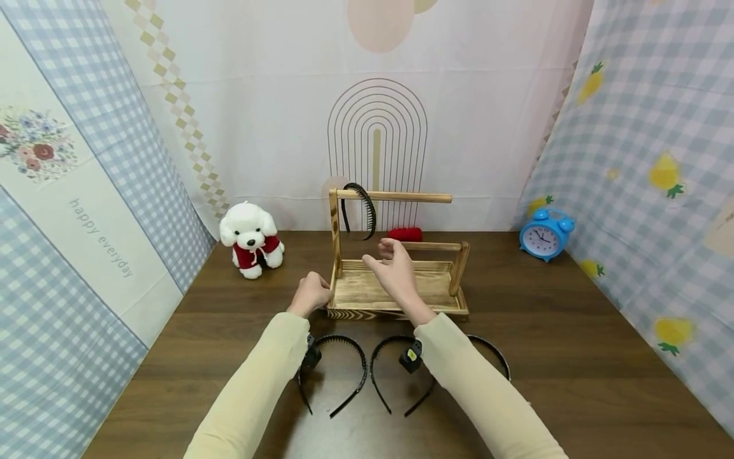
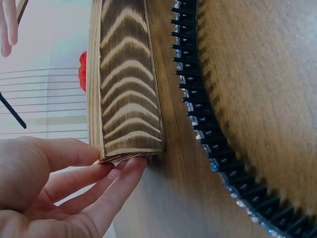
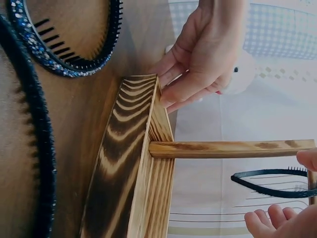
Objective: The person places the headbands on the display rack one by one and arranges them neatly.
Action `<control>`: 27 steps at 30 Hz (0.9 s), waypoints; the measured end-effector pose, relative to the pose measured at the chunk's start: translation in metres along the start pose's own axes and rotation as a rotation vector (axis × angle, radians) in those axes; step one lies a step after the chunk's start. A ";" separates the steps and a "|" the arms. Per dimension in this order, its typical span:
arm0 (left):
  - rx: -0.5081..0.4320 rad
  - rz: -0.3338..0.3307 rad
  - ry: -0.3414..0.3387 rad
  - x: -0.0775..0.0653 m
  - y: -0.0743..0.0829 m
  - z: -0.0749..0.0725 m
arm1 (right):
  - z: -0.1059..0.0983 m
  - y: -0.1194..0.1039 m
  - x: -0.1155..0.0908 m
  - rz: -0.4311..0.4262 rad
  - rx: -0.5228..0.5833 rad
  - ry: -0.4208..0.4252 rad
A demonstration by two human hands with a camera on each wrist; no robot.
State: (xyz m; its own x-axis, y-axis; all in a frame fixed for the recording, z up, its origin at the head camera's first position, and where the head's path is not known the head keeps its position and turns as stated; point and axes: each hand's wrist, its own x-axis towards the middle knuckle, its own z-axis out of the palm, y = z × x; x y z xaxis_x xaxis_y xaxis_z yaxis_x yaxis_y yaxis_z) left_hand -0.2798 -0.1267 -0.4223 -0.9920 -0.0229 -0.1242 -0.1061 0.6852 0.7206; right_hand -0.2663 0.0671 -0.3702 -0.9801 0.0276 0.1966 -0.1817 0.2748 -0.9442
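Observation:
A wooden rack with a tray base and two bars at different heights stands on the table. My left hand grips the left end of its base; the left wrist view shows the thumb at the rim and fingers against the end face. One black toothed headband hangs from the upper bar. In front of the rack, my right hand is raised with fingers apart, holding nothing. On the table nearer me lie black headbands, one partly hidden by my right sleeve. Sparkly trim shows in the right wrist view.
A white plush dog in red sits left of the rack. At the back right stands a blue alarm clock. Something red and fuzzy shows behind the rack. Patterned cloth hangs along the back and both sides.

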 end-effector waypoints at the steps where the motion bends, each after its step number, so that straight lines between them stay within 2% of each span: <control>1: -0.004 -0.001 0.001 0.000 0.000 0.000 | -0.002 0.001 -0.002 -0.001 0.013 -0.007; 5: 0.002 -0.002 0.003 -0.001 0.000 0.000 | -0.011 0.003 -0.009 -0.009 0.053 -0.031; 17: -0.003 -0.027 -0.011 0.002 0.002 0.000 | -0.036 0.003 -0.027 -0.003 0.085 -0.055; 27: -0.038 -0.004 -0.019 0.003 -0.001 -0.001 | -0.053 0.012 -0.035 0.024 0.106 -0.051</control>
State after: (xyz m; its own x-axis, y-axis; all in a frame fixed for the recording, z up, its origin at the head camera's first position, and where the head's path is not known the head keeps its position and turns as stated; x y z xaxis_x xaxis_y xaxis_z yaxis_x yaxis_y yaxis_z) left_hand -0.2832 -0.1284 -0.4228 -0.9901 -0.0117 -0.1396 -0.1129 0.6569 0.7455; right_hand -0.2299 0.1204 -0.3747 -0.9866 -0.0171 0.1624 -0.1629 0.1718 -0.9716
